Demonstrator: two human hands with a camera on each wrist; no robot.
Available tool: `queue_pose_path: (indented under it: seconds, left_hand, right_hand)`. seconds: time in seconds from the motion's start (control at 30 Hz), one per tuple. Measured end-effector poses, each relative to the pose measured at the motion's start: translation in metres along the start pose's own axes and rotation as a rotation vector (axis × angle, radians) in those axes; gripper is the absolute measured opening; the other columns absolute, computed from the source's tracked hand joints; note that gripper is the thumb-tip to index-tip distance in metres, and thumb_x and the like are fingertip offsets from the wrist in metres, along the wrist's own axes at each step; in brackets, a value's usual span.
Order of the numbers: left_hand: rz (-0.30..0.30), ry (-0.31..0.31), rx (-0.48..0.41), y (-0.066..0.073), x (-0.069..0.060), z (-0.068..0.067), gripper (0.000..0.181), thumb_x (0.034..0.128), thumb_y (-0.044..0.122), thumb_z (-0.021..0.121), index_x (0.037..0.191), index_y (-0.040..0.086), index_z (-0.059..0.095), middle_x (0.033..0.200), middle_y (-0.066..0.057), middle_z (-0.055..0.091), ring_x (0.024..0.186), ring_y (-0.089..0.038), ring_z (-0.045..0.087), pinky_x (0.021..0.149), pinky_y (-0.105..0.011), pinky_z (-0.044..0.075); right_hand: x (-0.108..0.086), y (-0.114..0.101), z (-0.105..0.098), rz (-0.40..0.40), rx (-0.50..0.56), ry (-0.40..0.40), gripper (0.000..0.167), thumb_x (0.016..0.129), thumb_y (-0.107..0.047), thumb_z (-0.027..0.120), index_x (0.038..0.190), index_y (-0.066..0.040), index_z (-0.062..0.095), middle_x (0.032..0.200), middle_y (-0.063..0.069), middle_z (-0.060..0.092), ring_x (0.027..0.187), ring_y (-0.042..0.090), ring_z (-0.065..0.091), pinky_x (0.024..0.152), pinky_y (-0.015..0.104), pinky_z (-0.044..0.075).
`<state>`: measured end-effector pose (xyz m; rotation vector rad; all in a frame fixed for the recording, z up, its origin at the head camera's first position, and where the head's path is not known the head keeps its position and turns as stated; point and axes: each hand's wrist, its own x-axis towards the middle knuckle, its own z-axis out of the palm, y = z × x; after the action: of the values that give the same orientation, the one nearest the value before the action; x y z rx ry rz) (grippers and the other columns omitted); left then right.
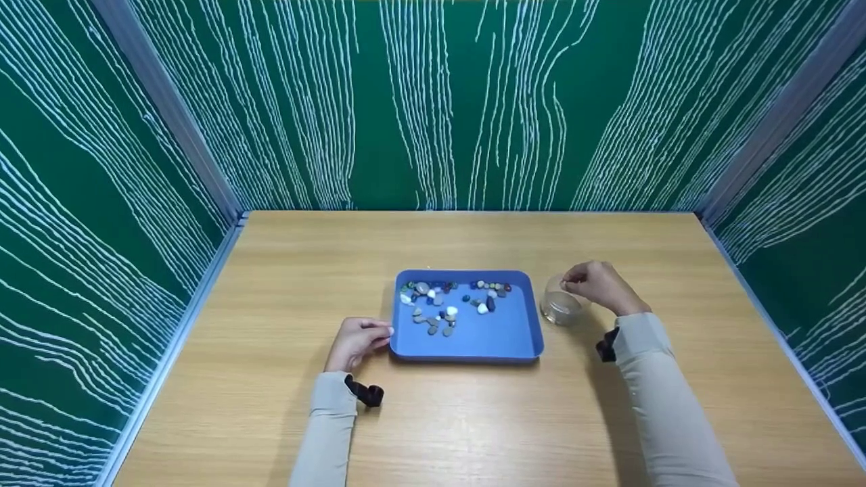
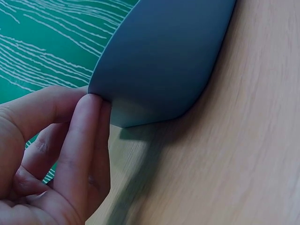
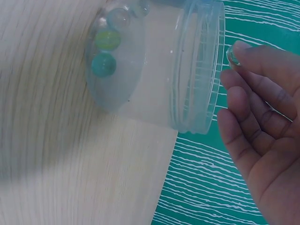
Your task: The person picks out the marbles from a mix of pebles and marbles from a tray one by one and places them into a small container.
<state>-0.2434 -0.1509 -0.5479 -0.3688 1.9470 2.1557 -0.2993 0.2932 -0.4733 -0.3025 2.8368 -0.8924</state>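
My left hand (image 1: 356, 343) pinches the rim of a blue tray (image 1: 497, 336) at its left side, thumb against fingers in the left wrist view. Small stones (image 1: 433, 321) and glass marbles lie in groups in the tray's back and left parts. Right of the tray stands a clear jar (image 3: 154, 89), its mouth uncovered. Several marbles (image 3: 104, 64), green, yellow-green and clear, rest on its bottom. Just beyond the jar's mouth, my right hand (image 3: 272, 108) holds a clear marble (image 3: 231, 55) between thumb and forefinger. In the head view the right hand (image 1: 602, 285) is above the jar.
The wooden table (image 1: 446, 426) carries the tray and the jar. Green panels (image 1: 467, 101) with white wavy lines enclose it at the back and both sides, with metal posts (image 1: 176, 101) at the corners. Black wrist mounts (image 1: 365, 392) sit on both sleeves.
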Motion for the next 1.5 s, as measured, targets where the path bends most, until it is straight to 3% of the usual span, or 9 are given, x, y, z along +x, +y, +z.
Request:
queue_pose_path:
  seconds: [0.33,0.77,1.0,1.27,1.5]
  left_hand:
    - [-0.006,0.009,0.009,0.0002,-0.0006,-0.0001,0.024,0.0789,-0.011,0.068,0.102,-0.017,0.065,0.094,-0.019,0.071,0.074,-0.015,0.068,0.071,-0.025,0.062]
    - [0.008,0.011,-0.01,-0.001,0.001,0.0008,0.017,0.08,-0.013,0.065,0.096,-0.017,0.066,0.079,-0.008,0.068,0.067,-0.009,0.065,0.065,-0.02,0.061]
    - [-0.012,0.022,-0.013,-0.0012,0.0017,0.0002,0.012,0.0794,-0.012,0.066,0.091,-0.013,0.068,0.081,-0.01,0.069,0.068,-0.01,0.065,0.065,-0.02,0.061]
    - [-0.007,0.021,0.01,-0.001,0.0016,-0.0001,0.016,0.0808,-0.013,0.064,0.096,-0.015,0.068,0.084,-0.01,0.069,0.07,-0.011,0.066,0.068,-0.022,0.062]
    - [0.007,0.018,-0.004,-0.0019,-0.0002,0.0007,0.017,0.0807,-0.014,0.063,0.097,-0.017,0.066,0.088,-0.015,0.07,0.07,-0.011,0.066,0.068,-0.022,0.062]
  right_hand:
    - [-0.0002,0.0002,0.0,0.02,0.023,-0.009,0.024,0.093,-0.008,0.059,0.111,0.005,0.067,0.108,0.023,0.067,0.092,0.028,0.063,0.081,0.04,0.059]
    - [0.0019,0.002,0.0022,-0.036,-0.008,-0.001,0.021,0.093,-0.008,0.06,0.107,0.005,0.069,0.105,0.023,0.068,0.09,0.027,0.065,0.079,0.042,0.06]
    - [0.0013,0.0003,0.0025,-0.02,0.002,-0.016,0.021,0.093,-0.006,0.06,0.109,0.004,0.069,0.106,0.023,0.068,0.091,0.027,0.065,0.081,0.043,0.06]
    - [0.0014,-0.0011,0.0039,0.016,0.019,-0.03,0.022,0.093,-0.007,0.059,0.11,0.002,0.068,0.108,0.021,0.068,0.093,0.027,0.064,0.083,0.042,0.059]
    - [0.0018,-0.0001,0.007,-0.017,0.015,-0.013,0.02,0.092,-0.006,0.06,0.108,0.004,0.069,0.107,0.023,0.068,0.092,0.027,0.065,0.082,0.042,0.059]
